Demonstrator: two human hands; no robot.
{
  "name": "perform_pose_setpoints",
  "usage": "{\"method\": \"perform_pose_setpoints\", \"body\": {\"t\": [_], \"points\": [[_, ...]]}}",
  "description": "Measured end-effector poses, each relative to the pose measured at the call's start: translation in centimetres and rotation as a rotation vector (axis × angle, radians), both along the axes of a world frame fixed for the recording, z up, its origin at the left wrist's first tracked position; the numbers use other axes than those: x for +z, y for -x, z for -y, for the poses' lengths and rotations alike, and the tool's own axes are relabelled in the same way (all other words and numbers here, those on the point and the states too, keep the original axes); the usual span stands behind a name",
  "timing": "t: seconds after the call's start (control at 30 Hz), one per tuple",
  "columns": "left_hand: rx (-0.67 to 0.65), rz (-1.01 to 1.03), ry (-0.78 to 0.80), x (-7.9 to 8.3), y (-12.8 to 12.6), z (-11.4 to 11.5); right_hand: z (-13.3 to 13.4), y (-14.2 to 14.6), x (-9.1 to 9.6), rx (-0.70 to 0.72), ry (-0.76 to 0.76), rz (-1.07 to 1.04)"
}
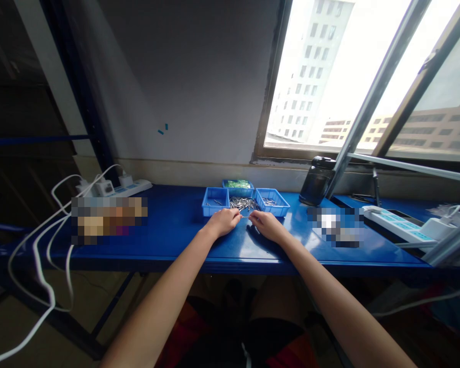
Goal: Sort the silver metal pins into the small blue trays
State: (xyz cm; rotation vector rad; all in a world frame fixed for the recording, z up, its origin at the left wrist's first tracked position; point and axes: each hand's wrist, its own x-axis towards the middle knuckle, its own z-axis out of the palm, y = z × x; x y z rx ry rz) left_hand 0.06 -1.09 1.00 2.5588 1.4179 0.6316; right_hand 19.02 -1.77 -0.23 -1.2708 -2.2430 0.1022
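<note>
My left hand (225, 223) and my right hand (267, 226) face each other just above the table, fingers pinched closed. A small thin metal piece (245, 217) spans the gap between their fingertips, and its exact kind is too small to make out. Right behind the hands lies a pile of slender shiny metal parts (243, 203). A blue bin (215, 206) on the left and another blue bin (275, 207) on the right flank this pile, each with some thin metal parts inside. Behind the pile, a third blue bin (224, 185) contains green packets (237, 184).
The blue table (168, 245) runs along a wall below a window. A power strip (134, 188) with white cables stands at the left, another power strip (398, 225) at the right. A dark jug-like container (317, 181) stands back right. Two blurred patches hide objects.
</note>
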Motion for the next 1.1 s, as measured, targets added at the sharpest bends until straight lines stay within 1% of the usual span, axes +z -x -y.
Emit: {"method": "perform_pose_setpoints", "body": {"t": [0.2, 0.47, 1.1], "points": [[-0.009, -0.001, -0.010, 0.01, 0.03, -0.03, -0.09, -0.03, -0.01, -0.003, 0.000, 0.008], [0.000, 0.005, 0.023, 0.40, -0.02, 0.25, -0.26, -0.13, -0.26, -0.002, -0.009, 0.012], [0.008, 0.005, 0.028, 0.32, -0.02, 0.26, -0.07, -0.05, -0.07, -0.013, 0.005, 0.009]]}}
